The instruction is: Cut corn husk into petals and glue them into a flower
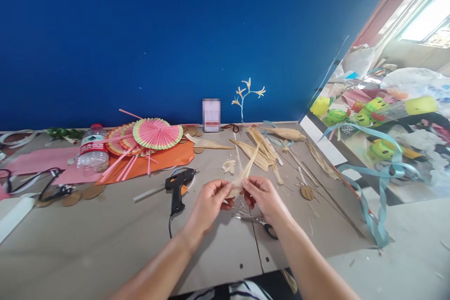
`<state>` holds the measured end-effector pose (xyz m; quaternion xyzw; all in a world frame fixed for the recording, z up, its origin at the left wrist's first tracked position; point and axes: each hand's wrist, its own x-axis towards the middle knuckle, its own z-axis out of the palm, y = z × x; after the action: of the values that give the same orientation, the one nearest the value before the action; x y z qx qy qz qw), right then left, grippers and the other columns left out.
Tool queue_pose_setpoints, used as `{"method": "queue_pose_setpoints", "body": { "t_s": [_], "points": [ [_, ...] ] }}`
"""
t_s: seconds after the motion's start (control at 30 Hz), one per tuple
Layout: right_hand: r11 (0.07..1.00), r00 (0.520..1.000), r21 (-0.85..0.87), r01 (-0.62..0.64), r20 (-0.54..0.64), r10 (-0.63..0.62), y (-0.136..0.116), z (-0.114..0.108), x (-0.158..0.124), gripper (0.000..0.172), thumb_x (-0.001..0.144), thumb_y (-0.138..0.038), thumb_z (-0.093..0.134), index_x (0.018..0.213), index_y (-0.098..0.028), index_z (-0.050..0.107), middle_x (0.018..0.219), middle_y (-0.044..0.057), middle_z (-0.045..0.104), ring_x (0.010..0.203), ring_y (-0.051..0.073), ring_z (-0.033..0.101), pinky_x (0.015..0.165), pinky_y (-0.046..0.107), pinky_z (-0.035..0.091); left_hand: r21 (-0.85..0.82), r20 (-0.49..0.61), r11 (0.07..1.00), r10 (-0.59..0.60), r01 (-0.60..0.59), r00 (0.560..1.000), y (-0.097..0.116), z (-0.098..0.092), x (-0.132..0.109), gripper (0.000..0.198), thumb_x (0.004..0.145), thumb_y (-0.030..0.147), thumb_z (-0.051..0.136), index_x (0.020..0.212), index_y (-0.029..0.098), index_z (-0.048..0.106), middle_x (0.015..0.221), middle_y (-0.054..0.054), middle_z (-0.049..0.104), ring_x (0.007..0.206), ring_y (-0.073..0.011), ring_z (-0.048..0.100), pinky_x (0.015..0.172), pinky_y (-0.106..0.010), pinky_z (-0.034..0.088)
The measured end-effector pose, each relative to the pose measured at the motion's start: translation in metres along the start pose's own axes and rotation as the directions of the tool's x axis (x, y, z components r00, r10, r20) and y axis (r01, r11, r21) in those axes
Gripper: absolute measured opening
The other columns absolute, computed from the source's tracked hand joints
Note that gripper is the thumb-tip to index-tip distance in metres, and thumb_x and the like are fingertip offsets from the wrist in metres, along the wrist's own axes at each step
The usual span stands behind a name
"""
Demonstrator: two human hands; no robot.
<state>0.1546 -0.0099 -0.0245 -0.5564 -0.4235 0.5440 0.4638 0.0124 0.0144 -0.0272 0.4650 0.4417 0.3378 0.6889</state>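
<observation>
pinched husk (246,171) in left hand (212,198) and right hand (266,197), right of glue gun (177,184); seemingly shaped it, next needed gentle tension.

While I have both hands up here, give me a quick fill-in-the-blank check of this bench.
1. The hot glue gun lies to the ____ of the left hand, which shares a dried corn husk with the right hand.
2. On the table just below the right hand is a pair of ____.
3. The clear bottle has a ____ cap.
4. The pleated fans lie over an ____ sheet.

Missing words: left; scissors; red; orange.
</observation>
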Motion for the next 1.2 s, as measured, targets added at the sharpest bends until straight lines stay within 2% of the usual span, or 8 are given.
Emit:
{"method": "queue_pose_setpoints", "body": {
  "t_s": [0.17,0.27,0.4,0.67,0.77,0.93,1.07,1.2],
  "points": [
    [0.998,1.000,0.063,-0.002,-0.025,0.004,0.001,0.001,-0.001,0.028,0.073,-0.041,0.054,0.061,-0.015,0.052,0.039,-0.006,0.041,0.035,0.005,0.033,0.036,0.018,0.027,0.090,0.043,0.994,0.056,-0.060,0.998,-0.002,-0.003,-0.003,0.027,0.064,0.038,0.064,0.072,0.013,0.058,0.060,0.002,0.052,0.054,-0.0094,0.049,0.048,-0.020,0.042],
    [0.993,0.998,0.115,-0.005,-0.056,0.012,0.003,0.002,0.001,0.028,0.072,-0.041,0.056,0.061,-0.015,0.052,0.039,-0.007,0.041,0.034,0.005,0.033,0.035,0.017,0.026,0.064,0.080,0.998,0.010,-0.015,0.997,-0.003,-0.004,-0.003,0.026,0.057,0.032,0.070,0.071,0.013,0.056,0.058,0.003,0.052,0.053,-0.0086,0.048,0.047,-0.019,0.041],
    [0.987,0.998,0.162,0.002,-0.061,0.008,0.005,0.003,0.000,0.030,0.072,-0.042,0.056,0.060,-0.015,0.051,0.040,-0.006,0.041,0.034,0.005,0.033,0.034,0.017,0.026,0.008,0.089,0.998,-0.070,0.069,0.994,-0.001,-0.003,-0.004,0.026,0.060,0.035,0.068,0.067,0.013,0.056,0.057,0.001,0.054,0.054,-0.0099,0.052,0.048,-0.020,0.042],
    [0.999,0.999,0.029,0.024,0.042,-0.025,-0.002,0.008,-0.007,0.027,0.070,-0.040,0.058,0.065,-0.014,0.054,0.046,-0.005,0.043,0.037,0.005,0.035,0.035,0.018,0.028,-0.094,0.056,0.993,-0.068,0.073,0.996,0.000,-0.003,-0.009,0.029,0.068,0.041,0.058,0.069,0.012,0.058,0.065,-0.003,0.054,0.058,-0.0123,0.054,0.046,-0.020,0.041],
    [1.000,0.998,-0.017,0.013,0.054,-0.012,-0.003,0.009,-0.008,0.025,0.071,-0.038,0.056,0.063,-0.015,0.054,0.045,-0.006,0.041,0.037,0.005,0.033,0.035,0.018,0.026,-0.010,0.039,1.000,-0.023,0.024,0.999,0.000,-0.003,-0.009,0.031,0.071,0.043,0.054,0.067,0.013,0.056,0.061,-0.001,0.051,0.055,-0.0107,0.051,0.046,-0.019,0.041],
    [0.996,0.994,-0.087,-0.013,0.103,0.022,-0.004,0.012,-0.010,0.026,0.068,-0.038,0.059,0.058,-0.016,0.052,0.043,-0.008,0.034,0.036,0.004,0.026,0.034,0.019,0.020,0.171,0.010,0.980,0.101,-0.101,0.995,0.002,-0.003,-0.007,0.032,0.065,0.043,0.061,0.077,0.015,0.053,0.060,0.003,0.047,0.053,-0.0088,0.044,0.041,-0.016,0.037],
    [0.997,0.992,-0.079,-0.022,0.121,0.032,-0.004,0.013,-0.011,0.026,0.068,-0.038,0.059,0.058,-0.016,0.051,0.046,-0.007,0.036,0.037,0.004,0.027,0.034,0.018,0.021,0.171,0.062,0.981,0.087,-0.096,0.994,0.000,-0.002,-0.007,0.031,0.068,0.044,0.058,0.071,0.016,0.049,0.055,0.005,0.041,0.046,-0.0059,0.035,0.036,-0.015,0.029],
    [0.998,0.988,-0.041,-0.052,0.140,0.057,-0.003,0.014,-0.012,0.018,0.068,-0.031,0.059,0.064,-0.015,0.053,0.049,-0.007,0.039,0.038,0.004,0.031,0.035,0.018,0.024,0.186,0.006,0.979,0.087,-0.086,0.996,-0.001,-0.001,-0.010,0.030,0.073,0.046,0.051,0.071,0.016,0.048,0.056,0.005,0.041,0.046,-0.0063,0.036,0.037,-0.015,0.029]
  ]
}}
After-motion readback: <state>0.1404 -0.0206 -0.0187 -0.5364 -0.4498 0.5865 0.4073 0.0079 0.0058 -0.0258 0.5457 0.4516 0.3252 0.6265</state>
